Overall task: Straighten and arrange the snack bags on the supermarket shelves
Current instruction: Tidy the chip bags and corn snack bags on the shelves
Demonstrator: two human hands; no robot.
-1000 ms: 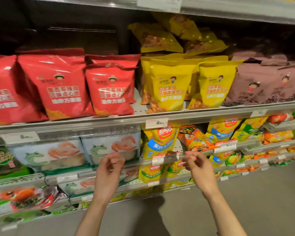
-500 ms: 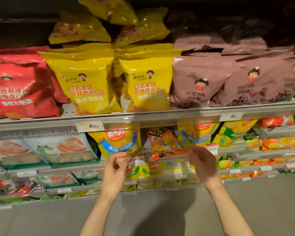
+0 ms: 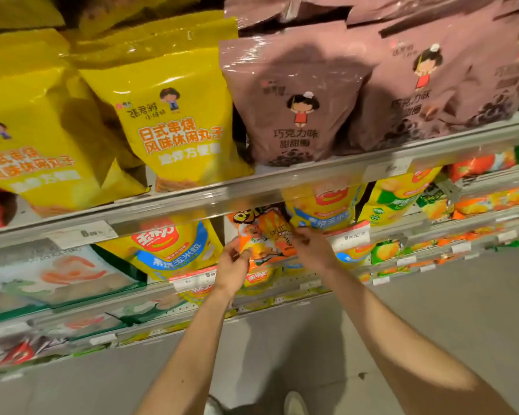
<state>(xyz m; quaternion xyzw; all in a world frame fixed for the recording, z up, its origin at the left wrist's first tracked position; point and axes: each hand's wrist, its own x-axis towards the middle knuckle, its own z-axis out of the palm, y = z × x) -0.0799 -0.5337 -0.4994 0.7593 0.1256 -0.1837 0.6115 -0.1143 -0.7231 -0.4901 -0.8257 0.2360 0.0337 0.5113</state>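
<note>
Head view. Orange snack bag (image 3: 259, 235): second shelf, between yellow corn bags (image 3: 174, 247). Left hand (image 3: 234, 262) and right hand (image 3: 310, 245), hovering empty a second ago, now pinch its lower corners. Straightening of this bag appears begun.

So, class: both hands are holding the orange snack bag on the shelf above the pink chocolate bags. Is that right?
Not quite. The head view shows the left hand and right hand gripping the orange snack bag on the shelf below the pink chocolate bags, not above them. The rest stands.
</note>
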